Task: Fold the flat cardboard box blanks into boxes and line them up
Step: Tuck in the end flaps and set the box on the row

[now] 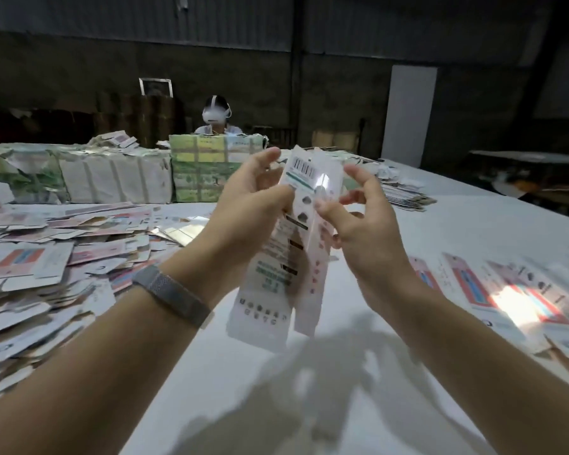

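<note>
Cardboard, a long white printed box blank (289, 244), pinched by left hand (250, 205); right hand (358, 221), at three o'clock, spread: it may twist loose.

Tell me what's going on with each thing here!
Box blank: held up above the table, partly folded.
Left hand: grips the blank's left edge.
Right hand: thumb presses the blank, fingers spread.
Pile of flat blanks: loose, unfolded.
Boxes on the right: lying in a row, blurred.
</note>
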Motion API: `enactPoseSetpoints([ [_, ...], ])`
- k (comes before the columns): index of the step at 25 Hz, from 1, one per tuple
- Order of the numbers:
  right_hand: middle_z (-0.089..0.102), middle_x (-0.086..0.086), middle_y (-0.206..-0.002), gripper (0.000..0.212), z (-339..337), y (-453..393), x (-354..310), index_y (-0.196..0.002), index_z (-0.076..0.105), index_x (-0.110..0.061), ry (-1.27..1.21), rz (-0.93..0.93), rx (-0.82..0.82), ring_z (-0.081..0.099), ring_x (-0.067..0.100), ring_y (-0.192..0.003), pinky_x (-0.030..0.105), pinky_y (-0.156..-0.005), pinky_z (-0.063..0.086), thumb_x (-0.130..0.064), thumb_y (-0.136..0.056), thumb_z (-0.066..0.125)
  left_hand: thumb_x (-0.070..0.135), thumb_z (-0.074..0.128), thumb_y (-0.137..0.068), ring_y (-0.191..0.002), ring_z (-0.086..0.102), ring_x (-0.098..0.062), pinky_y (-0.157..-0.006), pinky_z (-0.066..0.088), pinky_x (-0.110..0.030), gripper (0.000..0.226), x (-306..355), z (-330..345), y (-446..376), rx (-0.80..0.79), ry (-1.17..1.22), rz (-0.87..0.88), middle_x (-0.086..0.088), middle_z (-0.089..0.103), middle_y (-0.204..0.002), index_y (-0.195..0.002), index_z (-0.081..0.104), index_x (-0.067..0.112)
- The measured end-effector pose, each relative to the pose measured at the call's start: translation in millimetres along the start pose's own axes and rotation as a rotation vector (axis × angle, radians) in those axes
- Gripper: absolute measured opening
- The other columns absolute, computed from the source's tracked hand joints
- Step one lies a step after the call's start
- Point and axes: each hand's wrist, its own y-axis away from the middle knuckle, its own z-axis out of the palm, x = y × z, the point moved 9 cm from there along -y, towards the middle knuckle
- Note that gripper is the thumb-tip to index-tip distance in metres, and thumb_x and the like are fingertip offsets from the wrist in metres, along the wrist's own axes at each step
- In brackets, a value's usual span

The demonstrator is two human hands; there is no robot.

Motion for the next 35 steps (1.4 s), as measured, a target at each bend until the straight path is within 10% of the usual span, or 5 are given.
enactPoseSetpoints([
  [4,0.055,0.001,-0.113,0.046,1,4,1,-0.135,0.046,-0.034,-0.050,-0.026,0.007,0.069,0.020,-0.099,0.036,-0.072,0.063,-0.019,-0.094,0.063,0.003,0.039,-0.094,-0.071,0.070,-0.015,-0.055,0.057,-0.026,0.051,-21,19,6,-0.089,0.165,-0.038,-0.006,0.077,-0.102,-0.124,0.061,0.038],
  [12,0.040,-0.024,-0.107,0.060,9,6,-14,-0.138,0.054,-0.028,0.340,-0.238,0.024,0.047,0.014,-0.120,0.034,-0.101,0.049,-0.050,-0.082,0.059,0.038,0.034,-0.108,-0.074,0.075,-0.013,-0.055,0.056,-0.024,0.040,-38,29,12,-0.131,0.347,-0.012,-0.001,0.078,-0.098,-0.143,0.053,0.032],
  [21,0.047,-0.008,-0.121,0.054,-7,-6,-14,-0.147,0.040,-0.027,0.212,-0.236,0.075,0.061,0.014,-0.106,0.026,-0.071,0.061,-0.032,-0.097,0.060,0.015,0.045,-0.107,-0.070,0.074,-0.018,-0.055,0.057,-0.030,0.039,-35,24,17,-0.080,0.198,0.036,-0.001,0.077,-0.093,-0.139,0.044,0.037],
  [26,0.047,-0.007,-0.120,0.045,1,3,-18,-0.146,0.043,-0.027,0.314,-0.343,0.064,0.054,0.009,-0.112,0.030,-0.086,0.058,-0.028,-0.101,0.048,0.006,0.047,-0.103,-0.084,0.073,-0.017,-0.064,0.060,-0.035,0.056,-29,49,25,-0.223,0.324,0.062,0.003,0.075,-0.106,-0.133,0.041,0.053],
  [35,0.042,-0.008,-0.101,0.039,-6,-6,-29,-0.126,0.067,-0.025,0.569,-0.422,0.004,0.049,0.019,-0.106,0.044,-0.080,0.053,-0.047,-0.097,0.054,0.060,0.027,-0.102,-0.081,0.076,-0.028,-0.061,0.059,-0.033,0.052,-38,35,21,-0.228,0.209,-0.079,-0.010,0.077,-0.097,-0.119,0.066,0.030],
])
